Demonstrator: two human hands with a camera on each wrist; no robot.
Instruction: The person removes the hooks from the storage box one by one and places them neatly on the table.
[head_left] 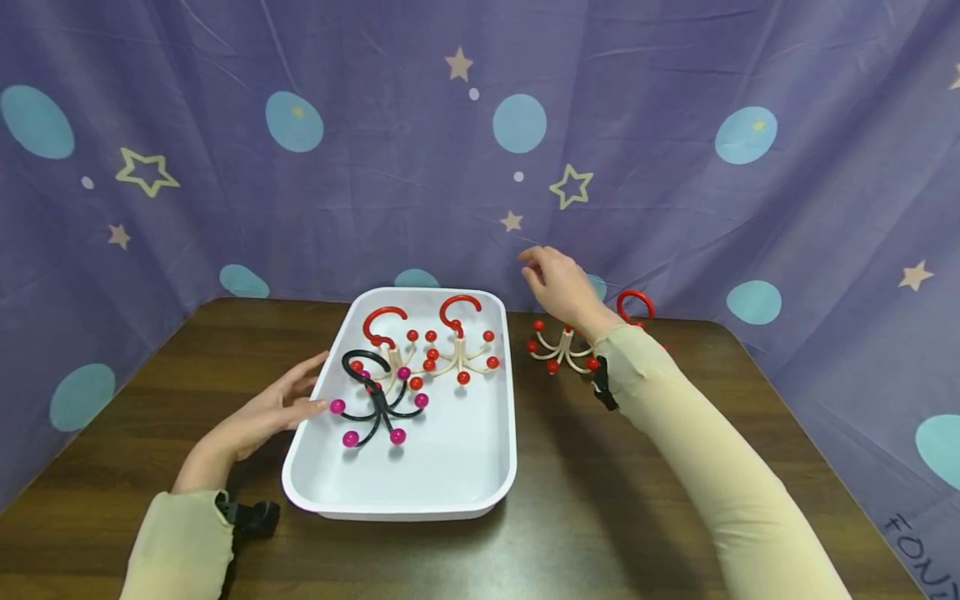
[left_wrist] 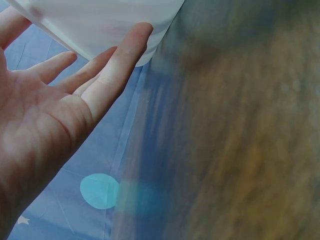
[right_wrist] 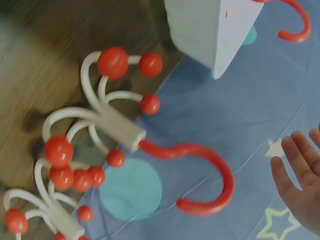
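My left hand (head_left: pixel 266 417) rests at the left side of a white tray (head_left: pixel 450 467), its thumb at the rim and its loosely extended fingers (left_wrist: pixel 132 47) against the outer wall. Inside the tray stand a black hook hanger (head_left: pixel 380 407) with magenta ball tips and two cream ones with red hooks and balls, one partly behind the black one and one farther right (head_left: pixel 460 354). My right hand (head_left: pixel 562 287), fingers relaxed, hovers with nothing in it above a cream hook hanger (right_wrist: pixel 117 125) standing on the table. A second cream hanger (right_wrist: pixel 55 217) stands beside that one, mostly hidden by my sleeve in the head view.
The brown wooden table (head_left: pixel 600 500) holds the tray left of the middle and the two hangers at the back right. A purple curtain (head_left: pixel 645 67) with stars and dots hangs right behind the table's back edge. Dark wrist straps (head_left: pixel 255 518) show at both sleeves.
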